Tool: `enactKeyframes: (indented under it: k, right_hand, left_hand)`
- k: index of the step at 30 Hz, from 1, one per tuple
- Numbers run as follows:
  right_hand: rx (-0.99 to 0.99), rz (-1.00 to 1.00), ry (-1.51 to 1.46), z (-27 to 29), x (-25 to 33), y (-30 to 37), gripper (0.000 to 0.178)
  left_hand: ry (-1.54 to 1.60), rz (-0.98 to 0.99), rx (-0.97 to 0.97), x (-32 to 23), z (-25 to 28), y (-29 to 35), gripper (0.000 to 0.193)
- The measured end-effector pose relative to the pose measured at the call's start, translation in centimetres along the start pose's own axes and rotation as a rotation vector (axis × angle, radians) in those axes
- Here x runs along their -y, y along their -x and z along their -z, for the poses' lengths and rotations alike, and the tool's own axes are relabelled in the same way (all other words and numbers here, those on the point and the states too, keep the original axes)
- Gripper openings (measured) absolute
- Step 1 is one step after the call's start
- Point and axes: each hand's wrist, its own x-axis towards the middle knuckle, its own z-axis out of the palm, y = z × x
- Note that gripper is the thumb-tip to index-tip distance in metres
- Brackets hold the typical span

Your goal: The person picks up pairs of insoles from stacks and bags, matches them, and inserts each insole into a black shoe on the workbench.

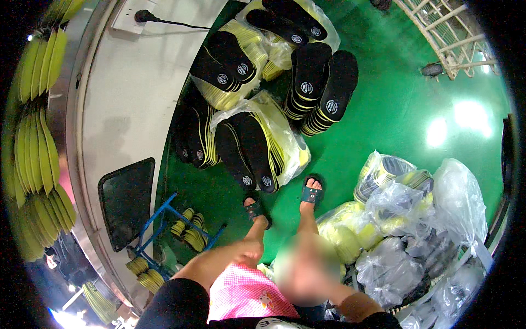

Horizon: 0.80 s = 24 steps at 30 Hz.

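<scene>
My left forearm comes out of a black sleeve, and my left hand (247,253) hangs low over my left leg, its fingers merging with the leg so that no grip can be made out. My right hand (307,272) is a blur in front of me above a clear bag of yellow insoles (350,230); what it holds, if anything, is hidden. My feet in dark sandals (311,193) stand on the green floor (394,109). Just ahead of my toes lies a bag of black and yellow insoles (257,148).
More stacks of black insoles (320,88) lie farther off, some bagged. Crumpled clear bags (427,230) are heaped at the right. At the left are a grey machine surface (131,98), a black tray (127,200), a blue rack (164,225) and rows of yellow insoles (35,142).
</scene>
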Motion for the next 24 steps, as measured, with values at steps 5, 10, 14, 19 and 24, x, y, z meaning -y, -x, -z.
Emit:
enactKeyframes:
  k: [5,10,14,19,24]
  right_hand:
    - [-0.106,0.198,-0.013,6.5,1.9,-7.7,0.035]
    - [-0.378,0.270,-0.541,13.2,4.1,-26.2,0.046]
    - [-0.553,0.172,-1.281,18.9,11.1,-36.9,0.067]
    - [-0.765,0.212,-1.299,21.9,13.5,-47.5,0.096]
    - [-0.522,0.231,-1.476,21.6,16.1,-47.9,0.065]
  left_hand:
    - [1.656,0.194,-0.904,12.7,10.2,5.7,0.019]
    - [2.170,-0.094,-1.355,24.3,21.2,9.4,0.041]
    - [2.224,-0.096,-1.580,28.9,26.3,9.8,0.055]
    - [2.326,-0.240,-1.417,30.2,31.4,8.0,0.048]
    - [2.424,-0.257,-1.493,33.6,31.8,7.0,0.038]
